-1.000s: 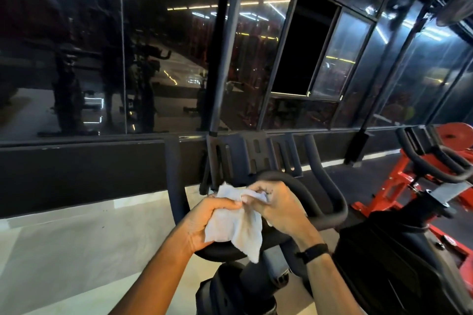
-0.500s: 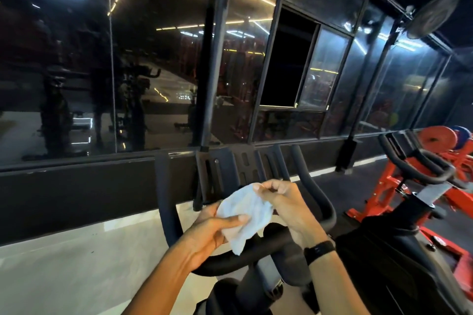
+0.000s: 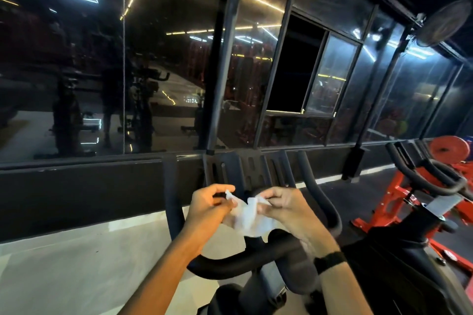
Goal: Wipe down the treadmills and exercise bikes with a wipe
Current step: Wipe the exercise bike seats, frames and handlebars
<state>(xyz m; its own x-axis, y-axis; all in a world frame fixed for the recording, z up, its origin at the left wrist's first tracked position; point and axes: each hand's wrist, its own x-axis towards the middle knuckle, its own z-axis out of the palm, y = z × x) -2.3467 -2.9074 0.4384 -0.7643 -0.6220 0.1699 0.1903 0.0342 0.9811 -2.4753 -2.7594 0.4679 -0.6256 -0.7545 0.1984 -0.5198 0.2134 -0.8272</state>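
Head view: both hands are raised just above the black handlebars [image 3: 245, 261] of an exercise bike [image 3: 258, 286], near the centre of the picture. The left hand [image 3: 207, 210], at about 9 o'clock from the wipe, pinches one upper corner of the white wipe [image 3: 247, 217] between thumb and fingertips. The right hand [image 3: 286, 210], at about 3 o'clock from it, pinches the opposite corner, its fingers curled around the edge. The wipe hangs crumpled between the two hands, its lower edge close over the handlebar's centre bar; whether it touches the bar cannot be told. A dark band [image 3: 330, 262] circles the right wrist. At 12 o'clock from the hands the slotted console holder [image 3: 245, 169] of the bike stands upright, with curved bar ends rising at either side. Beyond it runs a dark glass wall [image 3: 102, 84] reflecting ceiling lights and gym machines. At 3 o'clock stands a red-framed bike [image 3: 399, 202] with black handlebars, well apart from the hands. Pale floor [image 3: 64, 263] spreads at 8 o'clock.
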